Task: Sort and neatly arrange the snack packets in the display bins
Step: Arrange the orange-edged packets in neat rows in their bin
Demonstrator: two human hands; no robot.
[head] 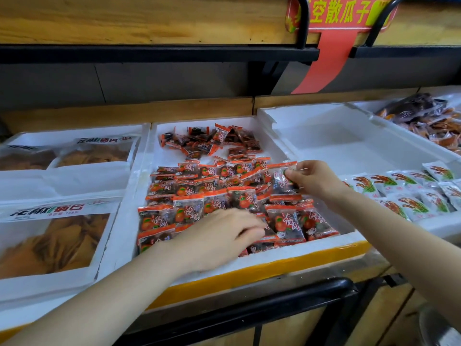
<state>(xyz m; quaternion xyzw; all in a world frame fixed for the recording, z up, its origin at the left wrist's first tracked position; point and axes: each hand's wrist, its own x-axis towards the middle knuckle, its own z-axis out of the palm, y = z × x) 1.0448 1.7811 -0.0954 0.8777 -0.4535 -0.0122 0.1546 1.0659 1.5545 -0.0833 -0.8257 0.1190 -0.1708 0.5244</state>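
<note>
White foam makes up the middle bin (274, 255), and in it orange-red snack packets (189, 211) are seen stood in overlapping rows across the front half, while a loose heap of the same packets (212, 141) is spread at the back wall. One packet (283, 178) at the right end of the rows is pinched between thumb and fingertips of the right hand (314, 178) and held upright beside its neighbours. The left hand (214, 236) is laid palm down on the front rows, its fingers (252, 228) bent, tips pressed among the packets; whether one is gripped there cannot be told. Large window bags of yellow-brown crisps (55, 236) are laid in the bin to the left. White packets with orange-and-green print (409, 196) are lined up in the bin to the right, and a red sign (341, 13) is hung from the upper shelf.
</note>
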